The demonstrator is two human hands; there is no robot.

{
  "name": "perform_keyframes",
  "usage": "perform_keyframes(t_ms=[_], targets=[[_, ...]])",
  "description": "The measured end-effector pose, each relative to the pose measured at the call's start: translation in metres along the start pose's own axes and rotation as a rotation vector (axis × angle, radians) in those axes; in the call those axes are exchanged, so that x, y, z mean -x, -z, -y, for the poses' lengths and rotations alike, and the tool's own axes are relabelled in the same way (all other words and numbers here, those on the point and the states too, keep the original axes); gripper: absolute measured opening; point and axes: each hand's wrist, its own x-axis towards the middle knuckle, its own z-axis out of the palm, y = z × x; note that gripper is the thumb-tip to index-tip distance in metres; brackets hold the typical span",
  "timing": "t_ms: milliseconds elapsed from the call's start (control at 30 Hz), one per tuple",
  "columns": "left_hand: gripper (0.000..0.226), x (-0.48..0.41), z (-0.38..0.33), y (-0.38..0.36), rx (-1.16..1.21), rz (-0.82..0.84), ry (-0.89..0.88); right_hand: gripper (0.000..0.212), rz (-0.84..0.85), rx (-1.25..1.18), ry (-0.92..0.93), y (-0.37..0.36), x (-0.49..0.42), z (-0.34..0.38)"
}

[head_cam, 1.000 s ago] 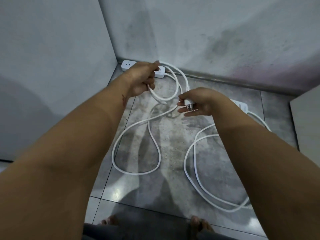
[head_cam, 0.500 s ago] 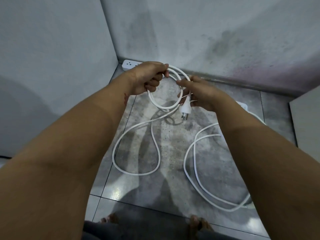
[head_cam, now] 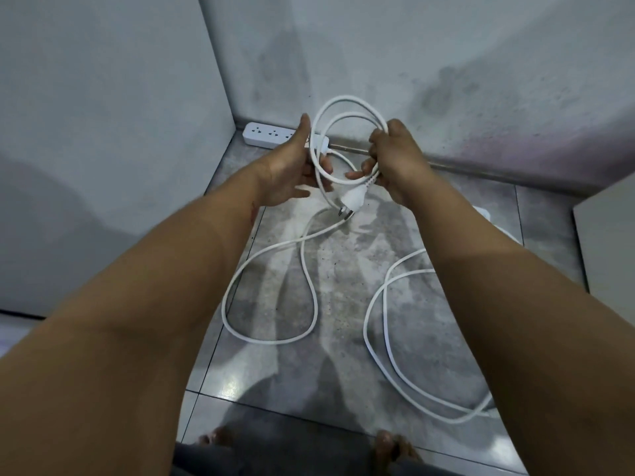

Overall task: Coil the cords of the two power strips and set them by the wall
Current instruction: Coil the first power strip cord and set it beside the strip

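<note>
— Where was the white round cord [head_cam: 343, 108]?
— Looped in front of the grey stained wall [head_cam: 378, 56], right hand [head_cam: 395, 159] clenched around it, plug dangling.
— The left hand [head_cam: 292, 166]?
— Fingers spread loosely, touching the loop's side.

A coiled cord [head_cam: 343, 108] is gripped by the right hand [head_cam: 395, 163]; the left hand [head_cam: 292, 173] is spread open at nine o'clock.

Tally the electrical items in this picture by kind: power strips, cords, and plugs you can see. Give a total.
Power strips: 2, one by the wall and one mostly hidden behind the right arm
Cords: 2, one being coiled and one loose on the floor
Plugs: 1
Total: 5
</note>
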Motion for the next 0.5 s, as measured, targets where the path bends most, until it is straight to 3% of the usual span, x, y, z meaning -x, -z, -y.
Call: perform_keyframes(t_ms=[133, 267, 367, 433, 500], targets=[[0.094, -0.001, 0.011, -0.003, -0.151, 0.013, 0.076, 0.020, -0.093, -0.123, 0.022, -0.001, -0.004, 0.010], [0.100, -0.002, 0.018, -0.003, -0.258, 0.168, 0.148, 0.022, -0.164, -0.477, -0.010, 0.003, -0.006, 0.023], [0.102, -0.005, 0.019, -0.008, -0.343, 0.171, 0.193, 0.024, -0.220, -0.688, -0.039, 0.007, -0.007, 0.026], [0.090, -0.005, 0.021, -0.012, -0.402, 0.174, 0.207, 0.024, -0.271, -0.804, -0.054, 0.007, -0.008, 0.024], [0.054, -0.004, 0.025, -0.016, -0.505, 0.203, 0.152, 0.025, -0.322, -0.918, -0.067, 0.008, -0.009, 0.023]])
